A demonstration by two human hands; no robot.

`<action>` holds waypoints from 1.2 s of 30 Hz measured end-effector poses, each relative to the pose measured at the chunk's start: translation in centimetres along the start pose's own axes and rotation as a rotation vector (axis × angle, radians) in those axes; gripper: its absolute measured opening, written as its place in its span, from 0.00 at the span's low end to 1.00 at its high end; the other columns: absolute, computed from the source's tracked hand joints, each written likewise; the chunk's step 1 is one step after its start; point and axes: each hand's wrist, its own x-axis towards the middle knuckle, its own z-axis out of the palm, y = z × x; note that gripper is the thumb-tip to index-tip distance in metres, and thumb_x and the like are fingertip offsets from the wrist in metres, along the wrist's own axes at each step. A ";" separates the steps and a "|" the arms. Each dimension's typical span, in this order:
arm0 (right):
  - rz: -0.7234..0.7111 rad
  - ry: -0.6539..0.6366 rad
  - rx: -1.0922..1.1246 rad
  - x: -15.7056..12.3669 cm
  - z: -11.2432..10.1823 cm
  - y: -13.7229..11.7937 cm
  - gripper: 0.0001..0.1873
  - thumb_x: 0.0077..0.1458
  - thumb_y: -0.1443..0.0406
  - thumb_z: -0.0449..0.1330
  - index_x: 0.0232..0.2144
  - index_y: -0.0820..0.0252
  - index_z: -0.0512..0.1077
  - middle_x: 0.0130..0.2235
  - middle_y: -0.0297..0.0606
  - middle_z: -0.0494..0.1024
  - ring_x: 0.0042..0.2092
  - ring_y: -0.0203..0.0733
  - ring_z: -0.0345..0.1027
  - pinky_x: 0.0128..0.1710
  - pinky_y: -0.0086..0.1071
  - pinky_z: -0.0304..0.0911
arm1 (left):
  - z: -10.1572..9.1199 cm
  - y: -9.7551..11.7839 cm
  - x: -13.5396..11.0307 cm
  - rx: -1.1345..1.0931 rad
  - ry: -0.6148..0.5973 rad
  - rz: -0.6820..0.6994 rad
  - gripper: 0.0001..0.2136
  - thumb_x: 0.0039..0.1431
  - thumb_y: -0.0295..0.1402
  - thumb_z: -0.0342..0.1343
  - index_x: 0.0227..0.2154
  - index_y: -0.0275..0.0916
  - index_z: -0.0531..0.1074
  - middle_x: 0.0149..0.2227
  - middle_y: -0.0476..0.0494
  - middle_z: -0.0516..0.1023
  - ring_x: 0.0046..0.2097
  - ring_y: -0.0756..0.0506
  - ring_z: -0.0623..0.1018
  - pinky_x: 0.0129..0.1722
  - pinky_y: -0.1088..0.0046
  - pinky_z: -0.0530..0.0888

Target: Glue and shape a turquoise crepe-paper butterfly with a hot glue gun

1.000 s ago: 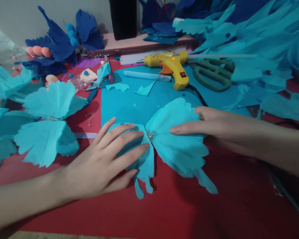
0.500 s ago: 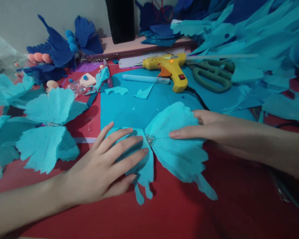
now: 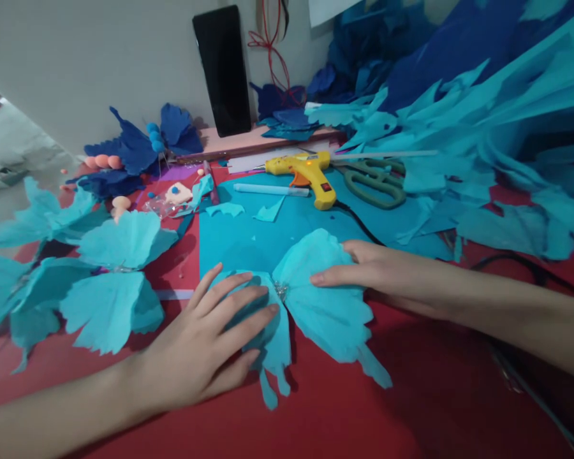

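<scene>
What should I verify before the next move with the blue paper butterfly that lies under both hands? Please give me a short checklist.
1. The left hand lies flat on the left wing of the paper butterfly: ok.
2. The right hand lies flat on the right wing: ok.
3. The glittery centre shows uncovered between the fingertips: ok.
4. Glue at that centre has set: cannot tell.
5. The glue gun lies apart from both hands: ok, but its lamp glows orange.
6. Its cord is clear of the right hand: not ok, it runs close beside it.
</scene>
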 end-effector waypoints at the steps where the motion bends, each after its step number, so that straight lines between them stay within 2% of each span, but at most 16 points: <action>1: 0.039 -0.011 0.027 0.0 0.0 0.0 0.14 0.34 0.60 0.64 0.24 0.60 0.65 0.25 0.34 0.70 0.25 0.33 0.62 0.24 0.29 0.59 | 0.0 0.0 0.0 0.001 0.003 -0.008 0.16 0.59 0.27 0.43 0.51 0.38 0.61 0.50 0.40 0.68 0.56 0.40 0.60 0.56 0.52 0.58; 4: 0.118 -0.047 0.099 0.1 0.0 0.0 0.16 0.32 0.60 0.65 0.23 0.60 0.64 0.25 0.31 0.67 0.26 0.32 0.60 0.26 0.28 0.58 | -0.1 0.0 0.0 0.003 -0.004 0.002 0.17 0.60 0.27 0.42 0.51 0.38 0.60 0.50 0.39 0.67 0.56 0.40 0.60 0.56 0.51 0.59; 9: 0.139 -0.011 0.076 0.0 0.1 -0.3 0.18 0.31 0.59 0.66 0.25 0.60 0.64 0.27 0.32 0.69 0.29 0.34 0.62 0.29 0.30 0.58 | -0.1 0.0 0.1 -0.005 0.008 0.000 0.16 0.60 0.28 0.43 0.51 0.37 0.61 0.50 0.37 0.67 0.56 0.39 0.60 0.54 0.50 0.61; 21: 0.130 -0.074 0.081 0.2 0.1 -0.1 0.16 0.35 0.60 0.64 0.23 0.59 0.61 0.22 0.28 0.66 0.24 0.30 0.59 0.23 0.27 0.55 | 0.2 0.2 0.2 -0.011 -0.014 0.000 0.16 0.59 0.28 0.42 0.50 0.36 0.60 0.50 0.36 0.67 0.55 0.39 0.60 0.54 0.49 0.61; 36: 0.115 -0.076 0.020 0.2 -0.1 0.0 0.16 0.36 0.57 0.63 0.24 0.60 0.62 0.24 0.30 0.67 0.25 0.31 0.58 0.25 0.28 0.56 | 0.1 -0.1 0.3 0.012 -0.035 0.028 0.16 0.59 0.29 0.44 0.51 0.35 0.60 0.50 0.36 0.67 0.56 0.38 0.60 0.54 0.49 0.60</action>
